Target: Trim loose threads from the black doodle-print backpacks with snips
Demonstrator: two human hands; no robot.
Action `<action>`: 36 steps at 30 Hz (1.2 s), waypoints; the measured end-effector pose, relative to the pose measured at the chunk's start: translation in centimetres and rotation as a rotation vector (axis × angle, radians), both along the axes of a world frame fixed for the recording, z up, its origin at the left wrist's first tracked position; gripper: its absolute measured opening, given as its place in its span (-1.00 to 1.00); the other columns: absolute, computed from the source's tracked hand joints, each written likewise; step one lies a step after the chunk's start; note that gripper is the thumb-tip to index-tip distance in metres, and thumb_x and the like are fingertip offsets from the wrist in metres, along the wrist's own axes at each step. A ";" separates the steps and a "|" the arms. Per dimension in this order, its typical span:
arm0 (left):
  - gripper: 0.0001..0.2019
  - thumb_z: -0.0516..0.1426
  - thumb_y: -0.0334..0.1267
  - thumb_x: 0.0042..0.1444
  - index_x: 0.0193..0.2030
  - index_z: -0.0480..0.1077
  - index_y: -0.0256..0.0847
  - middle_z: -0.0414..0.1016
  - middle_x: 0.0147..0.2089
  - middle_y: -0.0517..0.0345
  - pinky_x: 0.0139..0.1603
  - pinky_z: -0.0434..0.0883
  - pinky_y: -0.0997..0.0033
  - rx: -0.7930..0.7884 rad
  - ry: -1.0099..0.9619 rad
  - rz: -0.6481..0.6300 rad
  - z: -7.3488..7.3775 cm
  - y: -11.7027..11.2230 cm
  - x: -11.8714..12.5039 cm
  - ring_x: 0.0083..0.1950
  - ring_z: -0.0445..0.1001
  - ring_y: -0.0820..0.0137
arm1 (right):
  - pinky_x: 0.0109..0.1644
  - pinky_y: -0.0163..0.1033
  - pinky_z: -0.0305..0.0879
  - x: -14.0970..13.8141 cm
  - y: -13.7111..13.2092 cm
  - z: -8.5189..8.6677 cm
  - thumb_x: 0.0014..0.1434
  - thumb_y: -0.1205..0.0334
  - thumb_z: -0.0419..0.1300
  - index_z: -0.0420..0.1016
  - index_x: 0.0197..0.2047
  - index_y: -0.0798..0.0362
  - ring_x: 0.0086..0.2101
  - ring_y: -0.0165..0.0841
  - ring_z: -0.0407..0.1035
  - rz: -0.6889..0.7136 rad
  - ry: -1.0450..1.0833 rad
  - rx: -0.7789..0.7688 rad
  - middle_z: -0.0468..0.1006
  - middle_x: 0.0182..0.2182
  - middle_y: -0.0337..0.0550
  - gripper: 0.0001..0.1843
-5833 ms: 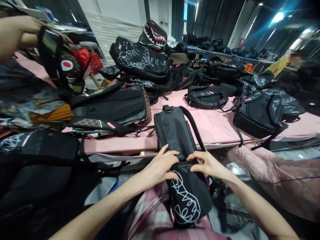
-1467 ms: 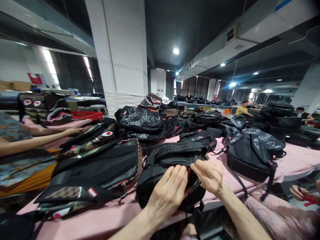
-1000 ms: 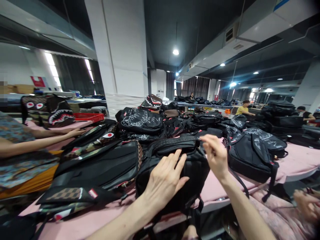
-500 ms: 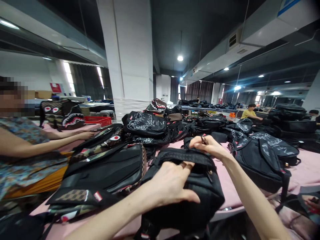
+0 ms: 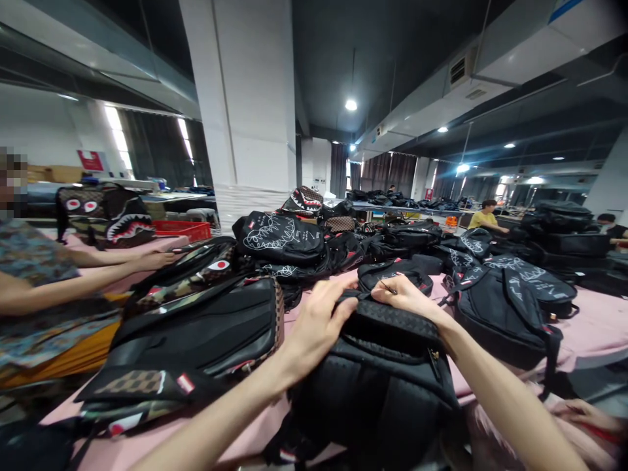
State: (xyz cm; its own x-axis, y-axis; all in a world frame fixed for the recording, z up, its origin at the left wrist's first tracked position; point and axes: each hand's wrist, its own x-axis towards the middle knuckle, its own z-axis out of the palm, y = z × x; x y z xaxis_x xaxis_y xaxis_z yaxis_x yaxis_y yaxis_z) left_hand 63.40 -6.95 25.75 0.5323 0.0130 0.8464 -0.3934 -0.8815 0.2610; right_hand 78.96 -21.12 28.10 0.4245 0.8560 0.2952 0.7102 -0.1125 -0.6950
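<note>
A black backpack (image 5: pixel 387 386) stands on the near edge of the pink table (image 5: pixel 603 327), right in front of me. My left hand (image 5: pixel 318 324) lies on its top left corner, fingers stretched toward the far edge. My right hand (image 5: pixel 405 296) rests on the top right of the backpack, fingers pinched around a small thin dark object I cannot name.
Several backpacks cover the table: a flat black one with checkered trim (image 5: pixel 196 340) to my left, a scribble-print one (image 5: pixel 279 237) further back, another black one (image 5: pixel 505 307) to the right. A co-worker's arm (image 5: pixel 88 278) reaches in from the left. A white pillar (image 5: pixel 250 104) stands behind.
The backpack has been tipped and pulled toward me. My left hand slid from its side up to the top edge, and my right hand came down from the air onto the top.
</note>
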 end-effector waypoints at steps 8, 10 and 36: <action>-0.66 -0.02 -0.16 0.14 -0.59 0.36 -0.24 0.50 -0.07 -0.02 -0.03 0.33 0.33 -0.329 0.304 -0.143 -0.5 1.2 -0.2 -0.03 0.44 0.28 | -0.46 -0.33 -0.08 -0.4 0.6 -0.5 -0.05 -0.06 0.06 0.16 -0.62 0.07 -0.54 -0.49 -0.03 -0.178 0.146 0.207 0.07 -0.63 -0.34 -0.63; -0.77 0.05 -0.15 0.07 -0.48 0.38 -0.23 0.51 -0.13 0.02 -0.10 0.35 0.35 -0.410 0.386 -0.127 0.3 1.6 0.4 -0.12 0.46 0.31 | -0.45 -0.33 -0.07 -0.5 0.4 -0.6 -0.05 -0.06 0.07 0.17 -0.62 0.07 -0.54 -0.49 -0.03 -0.163 0.138 0.200 0.08 -0.64 -0.34 -0.63; -0.67 0.04 0.00 -0.05 -0.56 0.25 -0.26 0.14 -0.57 0.27 -0.51 0.09 0.55 -0.628 0.577 -0.160 0.6 1.1 4.0 -0.50 0.11 0.50 | -0.49 -0.36 -0.11 -1.2 -6.3 -2.5 -0.02 0.02 0.18 0.32 -0.52 0.13 -0.59 -0.53 0.00 -0.167 0.435 0.153 0.19 -0.64 -0.36 -0.68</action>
State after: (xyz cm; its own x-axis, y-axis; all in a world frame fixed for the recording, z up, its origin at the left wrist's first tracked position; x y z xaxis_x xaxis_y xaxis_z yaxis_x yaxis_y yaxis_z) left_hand 67.38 -5.84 26.38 0.9116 0.2755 0.3049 -0.1568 -0.4526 0.8778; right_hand 77.73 -27.39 25.57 0.6641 0.7264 0.1770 0.3312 -0.0735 -0.9407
